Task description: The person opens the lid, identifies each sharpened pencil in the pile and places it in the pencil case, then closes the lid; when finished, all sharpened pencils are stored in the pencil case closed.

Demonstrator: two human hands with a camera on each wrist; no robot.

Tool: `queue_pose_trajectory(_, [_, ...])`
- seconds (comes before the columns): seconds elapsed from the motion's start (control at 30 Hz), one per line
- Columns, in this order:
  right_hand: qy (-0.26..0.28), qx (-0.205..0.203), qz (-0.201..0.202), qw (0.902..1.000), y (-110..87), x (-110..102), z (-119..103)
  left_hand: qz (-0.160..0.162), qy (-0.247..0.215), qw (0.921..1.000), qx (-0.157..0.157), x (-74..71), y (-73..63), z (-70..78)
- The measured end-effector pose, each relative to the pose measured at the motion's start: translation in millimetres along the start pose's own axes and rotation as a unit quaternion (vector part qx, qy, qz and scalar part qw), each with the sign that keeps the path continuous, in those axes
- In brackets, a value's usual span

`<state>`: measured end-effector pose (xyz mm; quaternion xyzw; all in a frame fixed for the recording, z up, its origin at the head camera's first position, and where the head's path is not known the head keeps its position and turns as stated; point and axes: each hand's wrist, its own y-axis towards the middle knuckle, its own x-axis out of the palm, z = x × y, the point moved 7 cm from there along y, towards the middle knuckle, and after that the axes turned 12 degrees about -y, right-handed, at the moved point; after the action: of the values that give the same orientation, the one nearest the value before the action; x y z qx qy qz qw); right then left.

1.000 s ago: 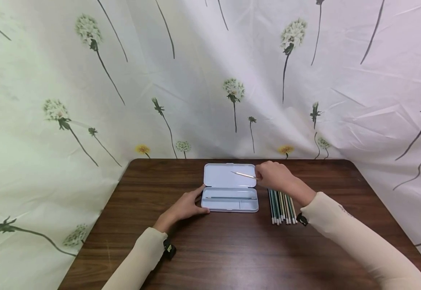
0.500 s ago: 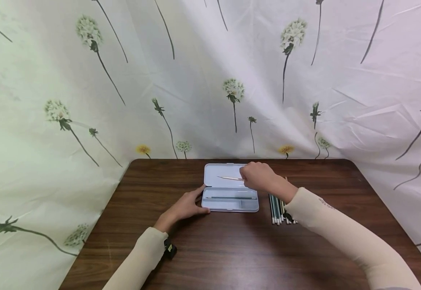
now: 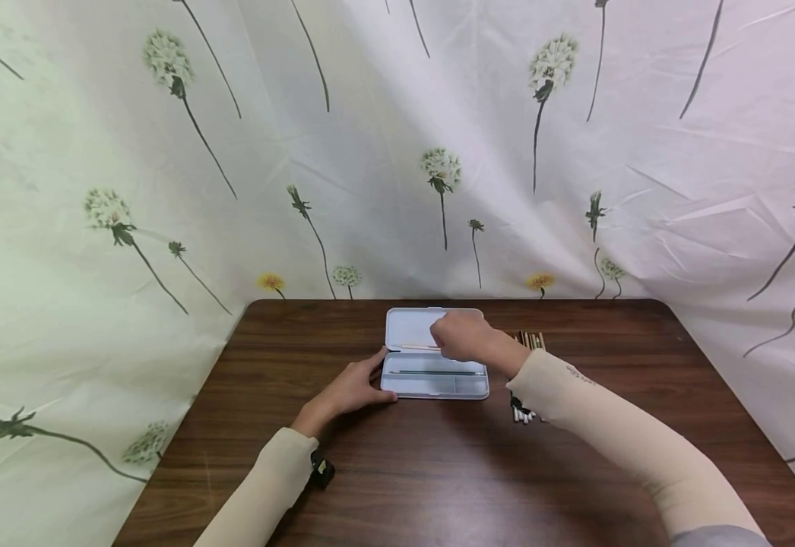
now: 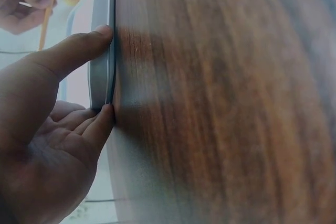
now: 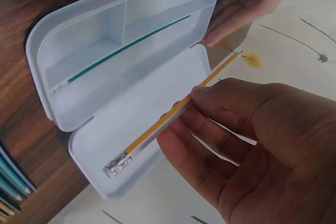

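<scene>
A pale blue pencil case lies open on the table, its lid folded back toward the wall. My left hand holds the case's left end, thumb at the front corner and fingers around the back. Inside the long compartment rests one green pencil with a white eraser. Above the lid, my right hand pinches a yellow pencil between thumb and fingers. In the right wrist view its eraser end points to the lower left and its tip to the upper right.
Several green and yellow pencils lie side by side to the right of the case, partly hidden by the right forearm. The brown wooden table ends at a flower-printed cloth behind and at both sides.
My right hand has moved left with the yellow pencil, from beside the lid's right edge to over the lid, and the pencil is now lower. My left hand stays on the case.
</scene>
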<state>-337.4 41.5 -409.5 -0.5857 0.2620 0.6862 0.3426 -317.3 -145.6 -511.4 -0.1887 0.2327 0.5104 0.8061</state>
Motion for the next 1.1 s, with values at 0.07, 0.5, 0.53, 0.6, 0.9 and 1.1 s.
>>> queue_pose_trajectory(0.07, [0.01, 0.003, -0.016, 0.9998, 3.6, 3.5, -2.1, -0.001, -0.004, 1.0, -0.003, 0.4, 0.1, -0.4])
queue_pose_trajectory(0.5, [0.025, 0.016, -0.062, 0.9976, 15.2, 39.9, -13.7, -0.002, -0.007, 1.0, -0.002, 0.6, 0.3, -0.7])
queue_pose_trajectory(0.53, [0.024, 0.018, -0.063, 0.9975, 15.4, 42.3, -13.8, -0.002, -0.007, 1.0, -0.002, 0.5, 0.4, -0.7])
queue_pose_trajectory(0.6, [0.018, 0.021, -0.063, 0.9977, 16.0, 46.0, -13.9, -0.003, -0.005, 1.0, -0.003, 0.4, 0.4, -0.7])
queue_pose_trajectory(0.9, [-0.011, 0.028, -0.067, 0.9973, 16.2, 55.3, -12.3, -0.007, 0.003, 1.0, -0.006, 0.9, 1.4, -1.1])
queue_pose_trajectory(1.1, [-0.013, 0.029, -0.076, 0.9966, 16.3, 57.4, -11.0, -0.006, 0.007, 0.9999, -0.008, 1.4, 1.7, -1.9])
